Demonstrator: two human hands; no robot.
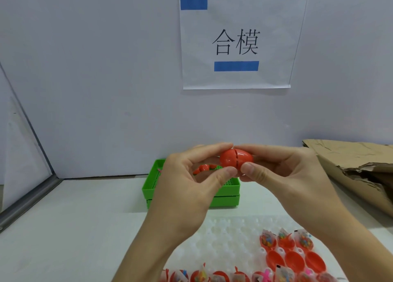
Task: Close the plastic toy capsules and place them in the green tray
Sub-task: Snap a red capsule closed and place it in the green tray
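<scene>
— What lies nearest the camera?

— A white moulded tray with rounded bumps (223, 245) on the white table (74, 228). Along its near edge and right side sit open red capsule halves (294, 258) — some empty, some holding small packets of colourful toy bits (303, 240).

— And the hands?

— Both are raised above that tray, meeting in the middle. The left hand (187, 186) pinches the left half of a red egg-shaped capsule (236, 157), thumb below and forefinger curled over the top. The right hand (285, 175) pinches the right half the same way, thumb tip at the lower seam, fingers wrapped behind. The two thumb tips sit just beside each other.

— Is the capsule closed?

— The two halves are together, with a dark seam line running top to bottom. Whether it is fully snapped I cannot tell.

— Where is it relative to the green tray?

— Held in the air, in front of and above the green perforated tray (191, 193), which stands on a second green tray beneath it. Inside, partly hidden by the left hand, lies at least one red capsule (204, 168).

— Further back?

— Crumpled brown cardboard (350, 169) to the right, and on the pale wall a paper sign (238, 41) with two black characters and two blue strips.
</scene>
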